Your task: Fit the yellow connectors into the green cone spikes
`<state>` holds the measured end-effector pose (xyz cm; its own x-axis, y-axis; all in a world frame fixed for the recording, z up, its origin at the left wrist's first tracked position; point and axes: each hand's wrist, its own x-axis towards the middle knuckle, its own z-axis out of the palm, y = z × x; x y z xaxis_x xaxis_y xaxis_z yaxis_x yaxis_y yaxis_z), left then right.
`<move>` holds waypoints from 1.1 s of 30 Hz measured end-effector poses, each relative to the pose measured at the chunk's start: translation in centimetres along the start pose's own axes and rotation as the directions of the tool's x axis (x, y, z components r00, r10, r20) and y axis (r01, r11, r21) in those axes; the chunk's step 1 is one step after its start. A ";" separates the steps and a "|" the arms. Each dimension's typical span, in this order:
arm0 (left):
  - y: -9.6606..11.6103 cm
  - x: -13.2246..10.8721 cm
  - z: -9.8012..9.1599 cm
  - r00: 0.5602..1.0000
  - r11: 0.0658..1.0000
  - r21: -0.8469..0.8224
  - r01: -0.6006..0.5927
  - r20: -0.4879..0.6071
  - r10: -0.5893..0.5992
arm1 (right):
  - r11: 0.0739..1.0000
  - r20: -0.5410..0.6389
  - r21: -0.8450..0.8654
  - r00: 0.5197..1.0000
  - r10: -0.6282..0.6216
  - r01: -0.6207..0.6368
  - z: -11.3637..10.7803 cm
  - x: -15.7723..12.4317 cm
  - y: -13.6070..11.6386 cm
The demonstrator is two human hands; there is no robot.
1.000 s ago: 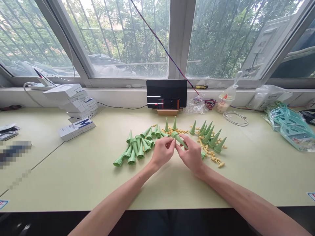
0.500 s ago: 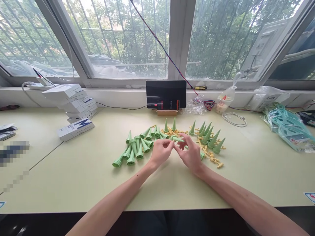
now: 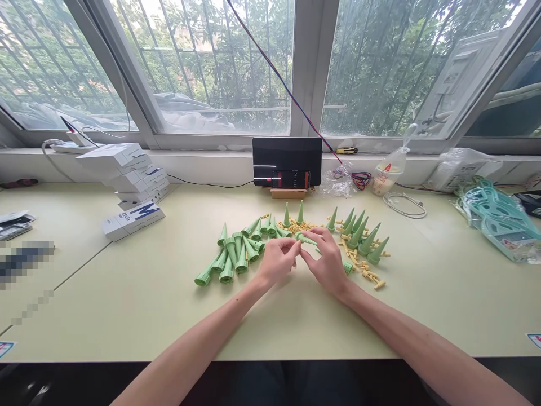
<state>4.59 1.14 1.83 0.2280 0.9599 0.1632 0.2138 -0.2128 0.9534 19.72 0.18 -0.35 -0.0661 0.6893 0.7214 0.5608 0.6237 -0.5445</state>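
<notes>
My right hand [image 3: 327,262] holds a green plastic watering spike [image 3: 307,239], its fingers curled over the cone, whose point faces right. Close against the spike's wide end, my left hand [image 3: 276,262] is pinched shut; its fingertips hide whatever is between them. To the left lies a pile of green spikes [image 3: 230,248], most on their sides. Several upright green spikes [image 3: 357,231] stand at the right. Small yellow valve pieces [image 3: 372,276] are scattered beside them, with more yellow pieces [image 3: 298,226] behind my hands. Another green spike [image 3: 347,267] lies partly hidden behind my right hand.
White boxes [image 3: 127,169] are stacked at the back left. A phone [image 3: 291,179] leans on a dark screen [image 3: 287,152] at the back. Rightward are a bagged drink cup [image 3: 384,177], a coiled white cable [image 3: 404,204] and turquoise plastic parts [image 3: 494,217].
Both hands keep nearly the same place and grip at the green spike. The whole view has shifted slightly; the spikes and yellow pieces on the table lie as before.
</notes>
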 end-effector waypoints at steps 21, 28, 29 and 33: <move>-0.5 0.2 0.0 0.992 0.995 0.042 -0.095 0.086 0.091 | 0.996 0.014 0.090 1.000 0.012 -0.013 0.0 0.0 0.2; -0.4 0.0 0.0 0.988 0.968 0.195 -0.156 0.014 0.156 | 0.997 -0.012 0.077 1.000 -0.026 0.027 -0.1 0.0 0.2; -0.4 0.0 -0.1 0.988 0.968 0.196 -0.156 0.010 0.157 | 0.996 -0.006 0.079 1.000 -0.026 0.027 -0.1 0.0 0.2; -0.3 0.0 -0.1 0.991 0.977 0.169 -0.131 0.011 0.131 | 0.996 0.006 0.077 0.999 -0.034 0.033 -0.1 -0.2 0.2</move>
<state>4.40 1.21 1.60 0.2645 0.9215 0.2842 0.3398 -0.3649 0.8668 19.93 0.16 -0.58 -0.0902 0.6703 0.7366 0.4929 0.6727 -0.5518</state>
